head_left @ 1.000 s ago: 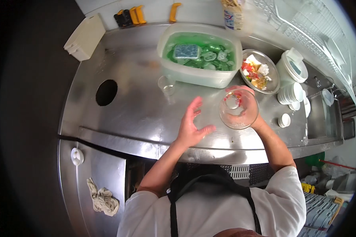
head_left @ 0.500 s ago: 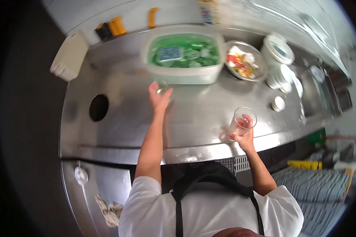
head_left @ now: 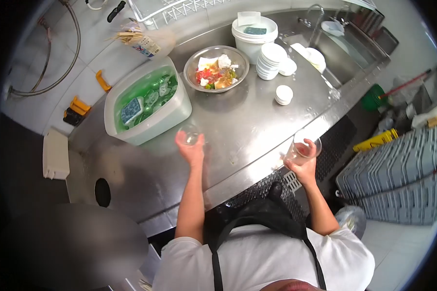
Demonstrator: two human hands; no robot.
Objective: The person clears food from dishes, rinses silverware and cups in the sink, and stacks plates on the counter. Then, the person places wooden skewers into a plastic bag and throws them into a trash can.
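My left hand is closed around a small clear glass, above the steel counter beside the white tub. Over the counter's front edge, my right hand grips a larger clear drinking glass; its fingers show through the wall. The white plastic tub contains green liquid with clear glassware in it. A blue and white sponge sits at the tub's near-left end. No contents can be made out in either held glass.
On the steel counter are a metal bowl of food scraps, a white bucket, stacked white dishes and small white cups. The counter has a round hole. Right lie a sink and grey crates.
The camera view has turned to the right, bringing the sink and crates further in. Both hands still hold their glasses, and the right one is now over the counter's front edge.
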